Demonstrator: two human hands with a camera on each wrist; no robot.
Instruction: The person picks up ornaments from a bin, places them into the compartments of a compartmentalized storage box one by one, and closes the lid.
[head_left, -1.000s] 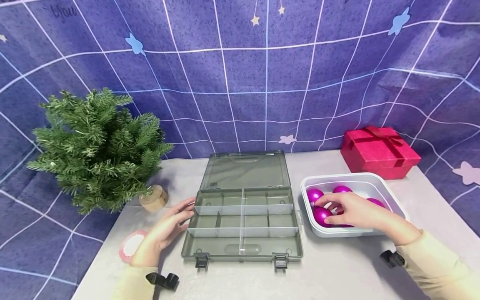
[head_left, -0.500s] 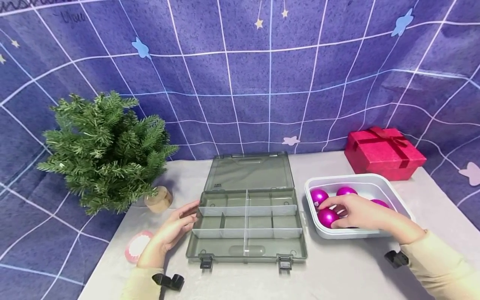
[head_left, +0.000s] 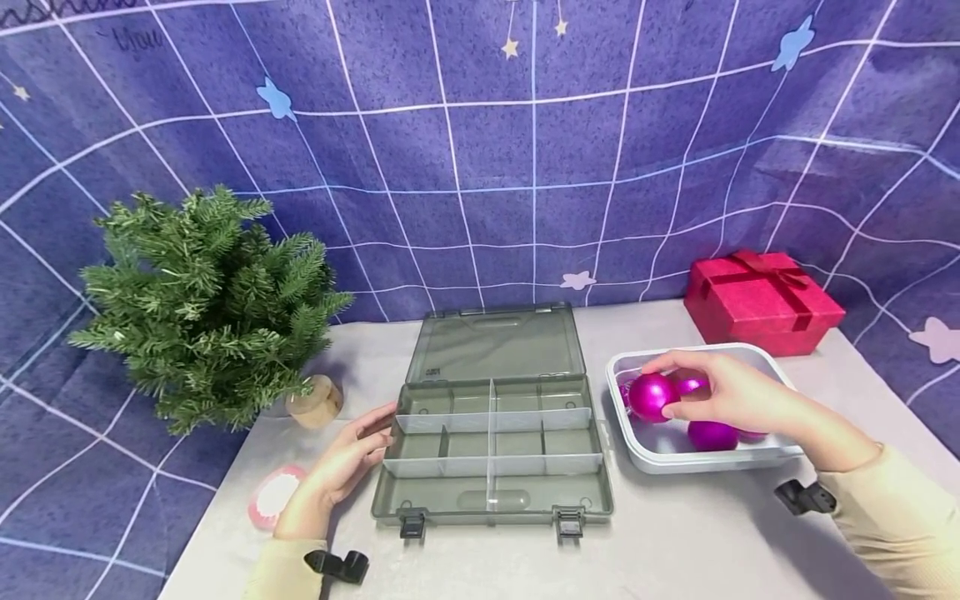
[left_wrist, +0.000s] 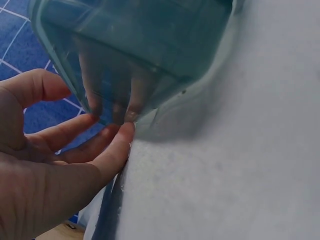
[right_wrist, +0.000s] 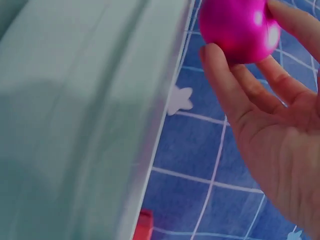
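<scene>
My right hand (head_left: pixel 723 392) pinches a shiny magenta Christmas bauble (head_left: pixel 651 397) between thumb and fingers, raised over the left part of a white plastic tub (head_left: pixel 652 462). Other magenta baubles, one of them at the front (head_left: pixel 712 435), lie in the tub, partly covered by the hand. The right wrist view shows fingertips around the bauble (right_wrist: pixel 240 30). On the left, my left hand (head_left: pixel 348 458) rests its fingertips against the side of a translucent grey-green compartment box (head_left: pixel 435 471). That box lies with its lid (head_left: pixel 498 346) folded back; its several divided compartments hold nothing.
A small artificial Christmas tree (head_left: pixel 210 308) with a wooden base (head_left: pixel 315 404) stands at the left. Near my left forearm lies a pink-and-white roll (head_left: pixel 276 497). A red gift box (head_left: pixel 761 304) with a ribbon sits behind the tub. A purple grid-patterned cloth (head_left: pixel 480 142) hangs behind.
My right hand has lifted the magenta bauble from among the others, up and slightly back over the tub. The left hand stays at the compartment box.
</scene>
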